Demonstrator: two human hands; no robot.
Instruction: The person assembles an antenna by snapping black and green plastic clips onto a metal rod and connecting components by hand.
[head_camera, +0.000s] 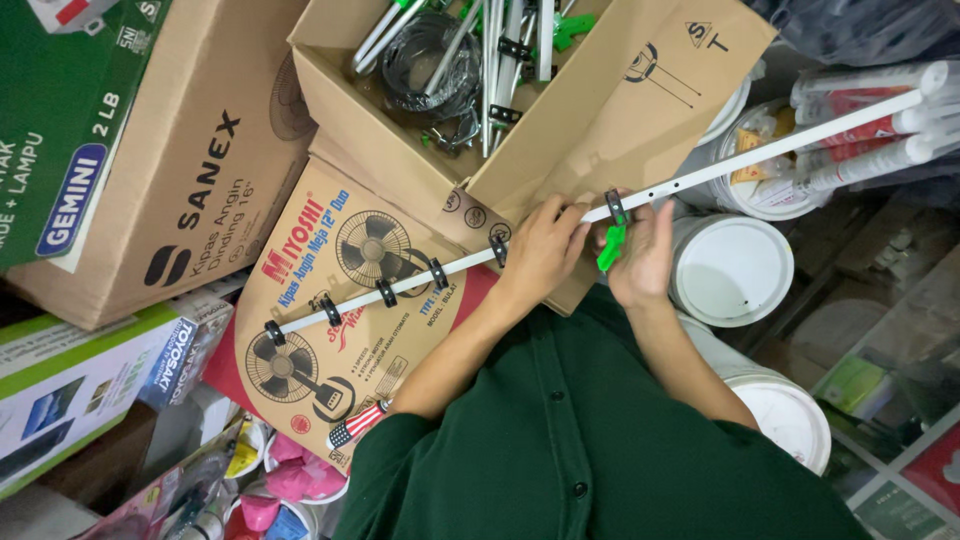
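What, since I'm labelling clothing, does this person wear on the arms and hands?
The left grip and right grip are bare hands: no gloves, rings or watch show. Forearms are uncovered; the dark green buttoned shirt has sleeves ending near the elbows.

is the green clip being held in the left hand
No, the green clip sits against the right hand; the left hand grips the white rod.

Brown carton (190, 170) left, open box (620, 90) top, fan-print box (330, 300) ctr.
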